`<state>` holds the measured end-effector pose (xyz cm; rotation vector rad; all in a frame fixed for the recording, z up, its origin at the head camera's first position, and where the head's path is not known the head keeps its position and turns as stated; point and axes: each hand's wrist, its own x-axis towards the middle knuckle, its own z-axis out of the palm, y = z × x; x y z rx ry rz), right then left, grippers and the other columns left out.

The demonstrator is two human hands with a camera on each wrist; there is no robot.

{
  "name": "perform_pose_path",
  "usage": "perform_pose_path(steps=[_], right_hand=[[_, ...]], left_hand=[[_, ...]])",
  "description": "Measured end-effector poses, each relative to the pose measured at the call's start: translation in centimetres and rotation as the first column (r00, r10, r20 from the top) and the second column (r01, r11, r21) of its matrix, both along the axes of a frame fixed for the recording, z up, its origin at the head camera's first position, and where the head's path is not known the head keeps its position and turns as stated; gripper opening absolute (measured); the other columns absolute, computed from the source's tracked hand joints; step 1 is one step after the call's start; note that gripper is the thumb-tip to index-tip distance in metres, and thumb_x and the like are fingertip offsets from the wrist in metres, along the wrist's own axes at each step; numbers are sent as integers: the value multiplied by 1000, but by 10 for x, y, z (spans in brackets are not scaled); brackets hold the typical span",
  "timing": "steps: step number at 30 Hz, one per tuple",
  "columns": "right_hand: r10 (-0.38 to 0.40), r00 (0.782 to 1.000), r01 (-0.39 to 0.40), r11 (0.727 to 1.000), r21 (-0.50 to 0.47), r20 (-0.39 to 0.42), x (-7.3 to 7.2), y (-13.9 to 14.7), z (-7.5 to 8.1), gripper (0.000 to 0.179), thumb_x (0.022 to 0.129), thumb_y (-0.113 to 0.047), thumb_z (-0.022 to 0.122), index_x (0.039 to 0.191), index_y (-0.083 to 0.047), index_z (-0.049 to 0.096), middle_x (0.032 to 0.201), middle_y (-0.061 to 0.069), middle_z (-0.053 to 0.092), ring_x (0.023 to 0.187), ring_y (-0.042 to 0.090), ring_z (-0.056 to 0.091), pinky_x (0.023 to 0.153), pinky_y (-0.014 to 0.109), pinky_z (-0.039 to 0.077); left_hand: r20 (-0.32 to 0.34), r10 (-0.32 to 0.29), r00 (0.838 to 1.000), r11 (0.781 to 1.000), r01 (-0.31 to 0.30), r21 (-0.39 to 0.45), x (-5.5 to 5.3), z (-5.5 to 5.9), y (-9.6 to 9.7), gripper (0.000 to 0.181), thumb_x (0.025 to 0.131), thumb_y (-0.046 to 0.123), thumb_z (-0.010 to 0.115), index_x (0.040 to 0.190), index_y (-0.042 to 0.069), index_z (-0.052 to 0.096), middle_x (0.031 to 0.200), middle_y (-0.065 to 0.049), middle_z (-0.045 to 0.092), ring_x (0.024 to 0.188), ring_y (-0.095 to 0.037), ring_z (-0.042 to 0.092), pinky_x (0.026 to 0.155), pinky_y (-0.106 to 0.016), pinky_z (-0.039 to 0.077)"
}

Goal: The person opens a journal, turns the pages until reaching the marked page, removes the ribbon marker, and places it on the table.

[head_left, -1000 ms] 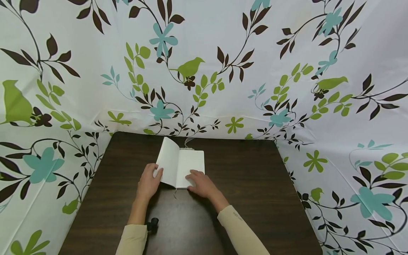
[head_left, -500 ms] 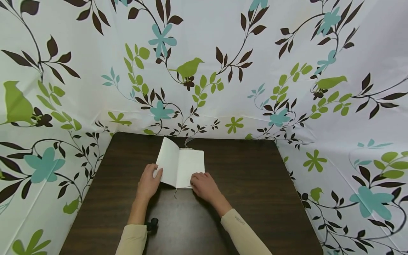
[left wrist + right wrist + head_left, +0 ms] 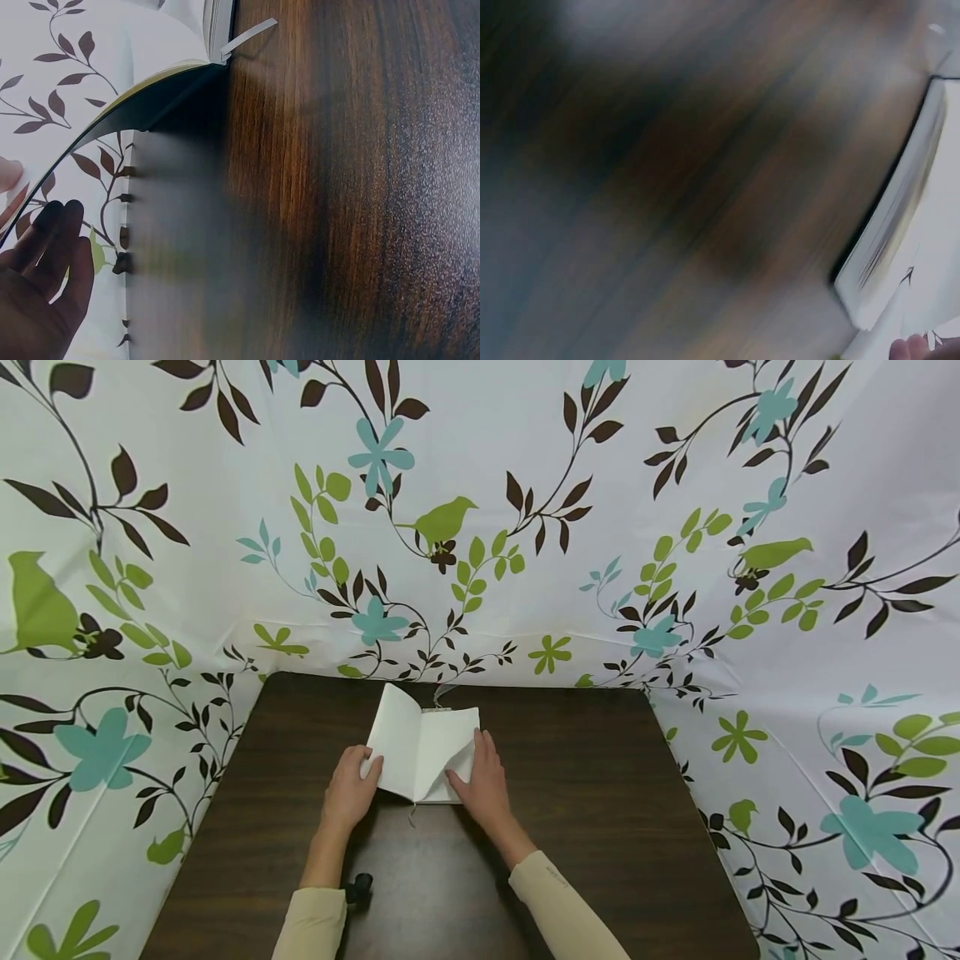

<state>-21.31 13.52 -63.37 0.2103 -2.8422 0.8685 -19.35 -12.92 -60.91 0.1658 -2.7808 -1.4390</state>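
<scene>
A notebook (image 3: pixel 397 739) with white pages lies spread on the dark table, a thin ribbon bookmark (image 3: pixel 251 37) trailing from its near end. My left hand (image 3: pixel 351 783) grips the raised left side, thumb over the page and fingers beneath the dark cover (image 3: pixel 161 109). On the right side, the near corner of a page (image 3: pixel 444 745) is lifted and bends toward the spine. My right hand (image 3: pixel 483 781) is at this page with fingers extended along the notebook's right edge and thumb near the lifted edge. The right wrist view shows the page block (image 3: pixel 892 217) and some fingertips (image 3: pixel 909 349).
The dark wooden table (image 3: pixel 600 827) extends around the notebook. A white curtain (image 3: pixel 525 610) printed with leaves, birds and flowers hangs behind and at both sides. A small black device (image 3: pixel 360 889) sits beside the left sleeve.
My right hand first drew its fingers in at the near right corner, then extended them up the right edge as the page lifted. The left hand stays in place.
</scene>
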Motion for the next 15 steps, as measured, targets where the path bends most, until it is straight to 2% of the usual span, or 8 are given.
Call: perform_pose_path(steps=[3,7,10,15], right_hand=[[-17,996,32,982,-185,84,1,-12,3,99,99,-38,78,171,-5,19,176,23,24,158,43,36,122,64,37],[34,982,31,941,-338,184,5,-29,5,80,106,-36,67,170,-7,28,172,19,37,153,38,47,119,58,44],[96,964,12,916,-402,249,8,-41,5,65,110,-36,59,168,-17,37,168,10,48,145,32,56,113,54,50],[230,933,-94,898,-430,276,15,-60,9,60,112,-41,56,168,-26,40,169,4,47,147,31,55,116,56,47]], left_hand=[[-4,1,1000,1000,-1,-2,0,-1,1,40,113,38,54,136,5,58,156,-18,50,137,-43,55,100,-71,44],[-18,-2,1000,1000,2,3,1,-2,1,38,113,36,54,134,4,58,150,-21,55,135,-43,56,102,-67,46],[-31,-6,999,1000,6,13,1,-3,0,37,114,33,54,134,2,58,144,-22,59,132,-42,57,102,-63,47],[-76,-5,997,999,8,37,-1,-4,2,33,113,28,56,129,0,59,138,-22,59,126,-42,59,102,-61,47]])
